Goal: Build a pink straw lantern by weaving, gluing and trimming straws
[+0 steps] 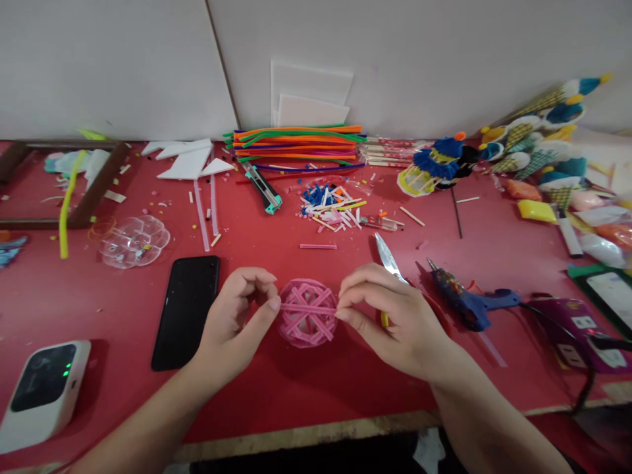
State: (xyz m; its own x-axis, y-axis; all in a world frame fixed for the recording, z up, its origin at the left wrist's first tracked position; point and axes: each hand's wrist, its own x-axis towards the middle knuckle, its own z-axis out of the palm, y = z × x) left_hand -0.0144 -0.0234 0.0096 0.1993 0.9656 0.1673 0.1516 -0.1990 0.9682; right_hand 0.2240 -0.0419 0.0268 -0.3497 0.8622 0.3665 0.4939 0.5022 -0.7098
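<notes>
both hands meet at a round pink piece (307, 334), its face crossed by a lattice of flat pink bars, at the near middle of the red worktop (276, 401). a straight pink strip (307, 309) runs side to side over the lattice. left hand (232, 319): narrow grip, thumb and forefinger pinching the left end of the strip, at the piece's left edge. right hand (397, 313): narrow grip as well, fingertips closed on the right end, at the opposite edge. (whether the piece rests on the surface or is lifted slightly, i cannot tell.) a black phone (185, 313) lies just left of the left hand; a white device (47, 395) with green lights sits farther left. scissors (388, 257) lie partly hidden behind the right hand, blades pointing away from the person; a blue glue gun (476, 308) lies to their right. beyond the piece: one short pink stick (318, 247) lying crosswise, then a loose heap of small cut sticks (338, 207), a utility knife (263, 187) to its left, and a bundle of coloured pipe cleaners (299, 146) near the wall. a clear flower-shaped tray (135, 241) lies beyond the phone, to the left.
</notes>
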